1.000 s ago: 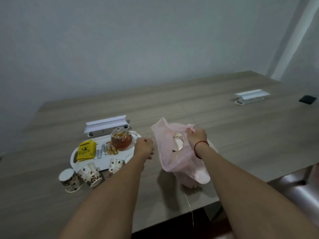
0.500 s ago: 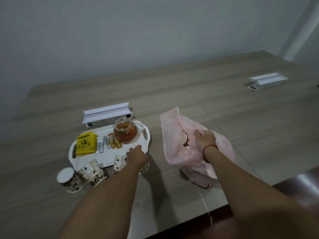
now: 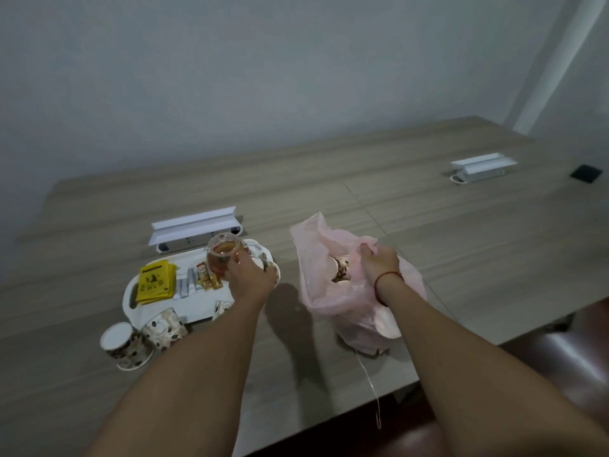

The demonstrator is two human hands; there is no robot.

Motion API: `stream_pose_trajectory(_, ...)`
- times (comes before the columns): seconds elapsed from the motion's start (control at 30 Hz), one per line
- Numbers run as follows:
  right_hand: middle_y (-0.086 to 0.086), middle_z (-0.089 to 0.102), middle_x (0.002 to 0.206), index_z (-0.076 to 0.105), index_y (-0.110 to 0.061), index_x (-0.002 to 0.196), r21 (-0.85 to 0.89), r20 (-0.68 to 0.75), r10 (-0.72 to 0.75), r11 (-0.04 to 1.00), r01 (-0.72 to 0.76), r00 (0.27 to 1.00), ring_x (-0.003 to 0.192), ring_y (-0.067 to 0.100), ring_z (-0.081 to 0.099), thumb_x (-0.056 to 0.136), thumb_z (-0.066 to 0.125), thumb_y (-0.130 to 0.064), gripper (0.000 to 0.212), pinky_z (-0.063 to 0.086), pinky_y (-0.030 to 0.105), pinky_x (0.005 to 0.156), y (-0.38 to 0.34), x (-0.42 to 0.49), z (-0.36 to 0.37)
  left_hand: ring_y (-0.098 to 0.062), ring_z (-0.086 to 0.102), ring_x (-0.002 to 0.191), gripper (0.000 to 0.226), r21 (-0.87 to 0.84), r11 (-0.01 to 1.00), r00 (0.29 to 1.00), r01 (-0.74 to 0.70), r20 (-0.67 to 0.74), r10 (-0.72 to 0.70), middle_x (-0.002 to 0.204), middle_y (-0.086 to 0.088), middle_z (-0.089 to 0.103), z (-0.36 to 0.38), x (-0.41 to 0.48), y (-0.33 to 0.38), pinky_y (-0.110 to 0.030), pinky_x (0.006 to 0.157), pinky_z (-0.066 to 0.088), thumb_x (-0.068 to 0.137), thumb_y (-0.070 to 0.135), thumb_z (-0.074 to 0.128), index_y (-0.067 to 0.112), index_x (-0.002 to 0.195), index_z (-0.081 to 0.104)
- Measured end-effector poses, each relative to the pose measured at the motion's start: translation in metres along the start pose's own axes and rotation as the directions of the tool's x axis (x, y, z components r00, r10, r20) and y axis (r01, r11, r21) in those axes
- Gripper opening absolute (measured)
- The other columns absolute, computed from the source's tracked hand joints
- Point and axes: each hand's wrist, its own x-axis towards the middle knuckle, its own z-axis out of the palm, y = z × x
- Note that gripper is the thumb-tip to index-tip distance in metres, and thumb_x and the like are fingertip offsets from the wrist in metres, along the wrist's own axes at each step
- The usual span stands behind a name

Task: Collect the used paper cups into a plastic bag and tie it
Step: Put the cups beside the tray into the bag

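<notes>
Left hand (image 3: pixel 252 275) fingers curl round a spotted paper cup (image 3: pixel 273 271). Right hand (image 3: pixel 379 262) pinches the rim of the thin pink plastic bag (image 3: pixel 316 258). Advice: hold the mouth wide and lower the cup upright.

Crinkly thin plastic bag (image 3: pixel 313 255), paper cups (image 3: pixel 164 328), matt wood-grain table (image 3: pixel 428 225) w/ clear glass teapot (image 3: pixel 221 256)

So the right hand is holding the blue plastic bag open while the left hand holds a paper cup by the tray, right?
No, the head view shows the plastic bag is pink, not blue. The right hand holds it open while the left hand holds a paper cup by the tray.
</notes>
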Motion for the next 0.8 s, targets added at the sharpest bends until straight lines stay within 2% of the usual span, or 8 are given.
stream_pose_trajectory(0.07,0.018,0.055,0.085,0.065,0.003,0.087,0.024,0.005,-0.041,0.999,0.041,0.999,0.084,0.024,0.053,0.094,0.050,-0.023,0.031,0.037,0.029,0.072,-0.006,-0.006,-0.010,-0.037,0.042,0.129,0.063,-0.055,0.998,0.990,-0.033,-0.140,0.026,0.140,-0.020,0.045,-0.019,-0.018,0.022,-0.041,0.101,0.037,0.086,0.036,0.061,0.007,0.139,0.041)
stream_pose_trajectory(0.13,0.018,0.055,0.083,0.064,0.006,0.086,0.036,0.005,-0.074,0.997,0.074,0.997,0.080,0.023,0.051,0.094,0.051,-0.021,0.031,0.036,0.027,0.069,-0.012,-0.012,-0.021,-0.030,0.046,0.123,0.059,-0.187,0.979,0.974,-0.084,-0.222,0.041,0.136,-0.016,0.048,-0.035,-0.037,0.044,-0.036,0.089,0.038,0.088,0.035,0.061,0.008,0.137,0.042)
stream_pose_trajectory(0.2,0.025,0.062,0.090,0.065,0.011,0.091,0.048,-0.008,-0.110,0.993,0.110,0.994,0.083,0.029,0.057,0.094,0.051,-0.021,0.035,0.041,0.031,0.070,-0.019,-0.017,-0.031,-0.020,0.048,0.108,0.056,-0.357,0.918,0.966,-0.171,-0.243,0.085,0.129,-0.012,0.050,-0.044,-0.050,0.061,-0.029,0.080,0.033,0.086,0.033,0.065,0.009,0.132,0.044)
stream_pose_trajectory(0.3,0.028,0.066,0.102,0.067,0.011,0.097,0.047,-0.030,-0.159,0.986,0.160,0.987,0.096,0.037,0.063,0.093,0.050,-0.020,0.035,0.049,0.037,0.081,-0.031,-0.022,-0.044,-0.020,0.056,0.104,0.053,-0.447,0.850,0.956,-0.279,-0.210,0.204,0.116,-0.007,0.056,-0.042,-0.066,0.070,-0.031,0.080,0.045,0.079,0.038,0.072,0.011,0.119,0.050)
stream_pose_trajectory(0.47,0.028,0.066,0.094,0.068,0.007,0.091,0.030,-0.029,-0.228,0.973,0.229,0.973,0.085,0.030,0.060,0.092,0.052,-0.020,0.032,0.045,0.033,0.075,-0.048,-0.027,-0.053,-0.018,0.054,0.097,0.050,-0.600,0.782,0.984,-0.168,-0.152,0.095,0.105,0.000,0.055,-0.029,-0.095,0.075,-0.030,0.081,0.043,0.079,0.042,0.073,0.010,0.111,0.052)
stream_pose_trajectory(0.63,0.025,0.068,0.103,0.068,0.006,0.100,0.034,-0.002,-0.239,0.970,0.239,0.971,0.098,0.036,0.064,0.092,0.051,-0.021,0.033,0.050,0.038,0.082,-0.056,-0.037,-0.046,-0.020,0.051,0.104,0.049,-0.804,0.583,0.968,-0.114,-0.222,-0.117,0.114,-0.003,0.050,-0.038,-0.101,0.095,-0.033,0.087,0.046,0.088,0.042,0.062,0.010,0.120,0.043)
stream_pose_trajectory(0.7,0.023,0.067,0.100,0.067,0.006,0.100,0.053,0.011,-0.221,0.974,0.220,0.975,0.094,0.035,0.063,0.092,0.050,-0.022,0.033,0.049,0.037,0.079,-0.054,-0.040,-0.041,-0.021,0.051,0.106,0.048,-0.801,0.583,0.972,-0.136,-0.220,-0.075,0.117,-0.006,0.050,-0.040,-0.100,0.098,-0.030,0.084,0.044,0.089,0.039,0.063,0.009,0.120,0.041)
stream_pose_trajectory(0.8,0.016,0.058,0.085,0.065,0.007,0.096,0.062,0.025,-0.215,0.975,0.213,0.976,0.082,0.026,0.055,0.093,0.048,-0.020,0.033,0.041,0.030,0.070,-0.054,-0.043,-0.036,-0.025,0.052,0.112,0.057,-0.722,0.688,0.994,-0.070,-0.105,-0.008,0.125,-0.010,0.049,-0.034,-0.099,0.090,-0.030,0.087,0.042,0.083,0.035,0.070,0.008,0.122,0.039)
